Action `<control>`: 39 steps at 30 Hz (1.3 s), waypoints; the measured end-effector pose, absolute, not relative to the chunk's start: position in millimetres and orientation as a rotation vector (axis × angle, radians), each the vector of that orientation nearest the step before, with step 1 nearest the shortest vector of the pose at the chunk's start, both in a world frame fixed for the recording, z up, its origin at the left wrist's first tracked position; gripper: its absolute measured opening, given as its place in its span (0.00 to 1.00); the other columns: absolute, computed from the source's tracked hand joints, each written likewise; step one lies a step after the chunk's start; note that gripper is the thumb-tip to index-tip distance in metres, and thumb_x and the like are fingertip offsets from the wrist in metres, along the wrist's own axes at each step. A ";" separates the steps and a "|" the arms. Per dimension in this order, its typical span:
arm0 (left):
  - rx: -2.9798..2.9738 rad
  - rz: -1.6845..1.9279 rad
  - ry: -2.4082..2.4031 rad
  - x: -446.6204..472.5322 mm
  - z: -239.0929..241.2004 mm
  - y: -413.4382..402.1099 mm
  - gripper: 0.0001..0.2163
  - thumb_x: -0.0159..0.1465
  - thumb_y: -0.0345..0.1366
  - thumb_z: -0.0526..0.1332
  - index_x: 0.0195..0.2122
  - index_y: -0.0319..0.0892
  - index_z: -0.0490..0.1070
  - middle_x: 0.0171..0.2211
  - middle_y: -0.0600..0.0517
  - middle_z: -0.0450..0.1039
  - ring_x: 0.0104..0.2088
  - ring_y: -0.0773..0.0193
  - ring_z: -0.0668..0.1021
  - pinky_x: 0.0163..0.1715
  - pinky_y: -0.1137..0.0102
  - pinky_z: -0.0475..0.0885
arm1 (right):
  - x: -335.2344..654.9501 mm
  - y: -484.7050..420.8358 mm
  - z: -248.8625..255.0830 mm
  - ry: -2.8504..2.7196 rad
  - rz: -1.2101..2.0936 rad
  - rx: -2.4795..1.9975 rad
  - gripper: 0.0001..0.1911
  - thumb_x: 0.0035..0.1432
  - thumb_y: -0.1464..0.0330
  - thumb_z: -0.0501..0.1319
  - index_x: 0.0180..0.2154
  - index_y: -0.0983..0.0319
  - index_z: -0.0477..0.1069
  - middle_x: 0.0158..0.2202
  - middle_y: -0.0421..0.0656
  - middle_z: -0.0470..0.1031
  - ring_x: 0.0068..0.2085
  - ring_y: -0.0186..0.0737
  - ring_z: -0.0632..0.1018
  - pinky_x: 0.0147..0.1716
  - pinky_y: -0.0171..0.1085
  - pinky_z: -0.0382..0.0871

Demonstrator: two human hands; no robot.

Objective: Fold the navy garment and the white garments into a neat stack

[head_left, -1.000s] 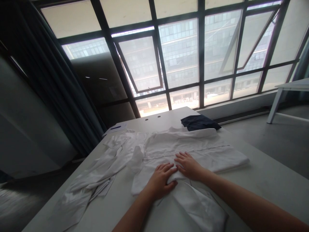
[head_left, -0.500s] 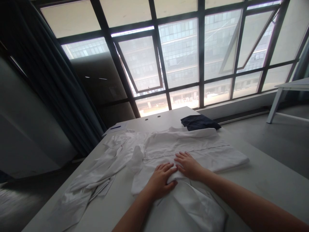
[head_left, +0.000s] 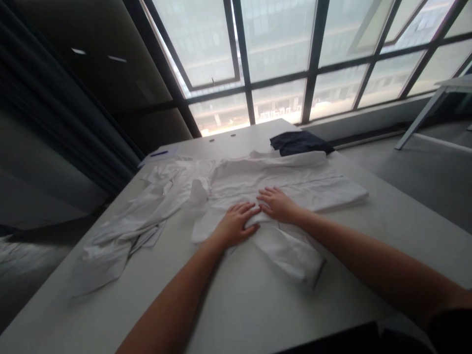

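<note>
Garment (head_left: 271, 172) touched by left hand (head_left: 236, 225), right hand (head_left: 278, 204), both spread palm-down.

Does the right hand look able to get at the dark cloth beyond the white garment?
Probably yes, with a forward stretch: the right hand rests on the white garment, and only that garment's low folds lie between hand and dark cloth.

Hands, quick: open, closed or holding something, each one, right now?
Left hand: open, laid flat on the white garment.
Right hand: open, laid flat on the same garment.
</note>
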State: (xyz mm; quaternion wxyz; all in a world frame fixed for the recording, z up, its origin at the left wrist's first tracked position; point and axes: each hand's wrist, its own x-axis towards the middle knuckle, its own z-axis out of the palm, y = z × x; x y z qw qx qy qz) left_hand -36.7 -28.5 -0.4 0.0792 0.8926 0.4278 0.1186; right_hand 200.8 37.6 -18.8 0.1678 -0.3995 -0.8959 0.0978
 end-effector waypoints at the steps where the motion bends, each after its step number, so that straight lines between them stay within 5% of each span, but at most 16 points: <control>1: 2.670 0.353 1.279 -37.7 -3.2 -24.9 0.27 0.71 0.49 0.59 0.70 0.54 0.62 0.71 0.51 0.62 0.71 0.49 0.63 0.71 0.51 0.55 | 200.6 41.5 -21.5 -2.553 0.271 -1.125 0.25 0.73 0.58 0.53 0.63 0.62 0.71 0.70 0.52 0.64 0.71 0.56 0.61 0.71 0.57 0.46; 9: 2.660 0.341 1.303 -39.1 -1.9 -19.2 0.27 0.70 0.49 0.61 0.69 0.58 0.62 0.71 0.53 0.61 0.70 0.50 0.63 0.71 0.52 0.54 | 201.1 53.5 -31.3 -2.564 0.283 -1.097 0.25 0.73 0.58 0.52 0.65 0.58 0.69 0.71 0.50 0.63 0.71 0.55 0.60 0.70 0.57 0.46; 13: 2.617 0.340 1.479 -38.5 -1.7 -22.0 0.32 0.67 0.53 0.63 0.71 0.55 0.59 0.72 0.49 0.60 0.71 0.45 0.61 0.72 0.44 0.49 | 198.7 46.9 -22.7 -2.537 0.217 -1.132 0.25 0.72 0.61 0.52 0.65 0.57 0.69 0.71 0.51 0.63 0.71 0.57 0.61 0.70 0.61 0.44; 20: 2.533 0.246 1.574 -42.8 -1.3 -23.8 0.36 0.66 0.57 0.63 0.72 0.56 0.57 0.75 0.49 0.54 0.74 0.40 0.54 0.70 0.33 0.43 | 202.8 36.8 -20.1 -2.599 0.252 -1.120 0.35 0.73 0.47 0.48 0.71 0.58 0.60 0.74 0.53 0.56 0.74 0.62 0.55 0.70 0.66 0.39; 28: 2.489 0.218 1.603 -48.6 3.0 -26.6 0.37 0.65 0.63 0.61 0.72 0.58 0.56 0.76 0.49 0.50 0.74 0.35 0.51 0.67 0.27 0.38 | 266.5 58.6 -22.3 -2.592 0.203 -1.342 0.39 0.70 0.43 0.47 0.73 0.54 0.55 0.76 0.49 0.51 0.75 0.61 0.52 0.71 0.66 0.37; 32: 2.479 0.203 1.602 -50.0 4.8 -28.5 0.38 0.64 0.65 0.60 0.72 0.57 0.56 0.76 0.49 0.49 0.75 0.35 0.50 0.66 0.26 0.37 | 326.9 67.5 -28.3 -2.525 0.120 -1.614 0.37 0.71 0.45 0.45 0.74 0.54 0.54 0.76 0.48 0.50 0.75 0.61 0.52 0.71 0.67 0.38; 36: 2.458 0.178 1.631 -47.7 7.9 -29.5 0.39 0.65 0.67 0.56 0.73 0.57 0.54 0.77 0.50 0.47 0.75 0.36 0.48 0.67 0.27 0.36 | 353.8 65.1 -23.9 -2.241 -0.106 -2.048 0.33 0.73 0.54 0.43 0.73 0.58 0.57 0.76 0.53 0.50 0.74 0.71 0.52 0.65 0.78 0.38; 39: 2.440 0.157 1.668 -43.7 9.4 -28.9 0.40 0.65 0.67 0.55 0.74 0.57 0.53 0.77 0.51 0.46 0.75 0.36 0.47 0.67 0.27 0.34 | 321.8 51.6 -14.4 -2.280 -0.130 -1.959 0.32 0.73 0.59 0.42 0.72 0.61 0.58 0.76 0.55 0.50 0.74 0.69 0.53 0.66 0.75 0.42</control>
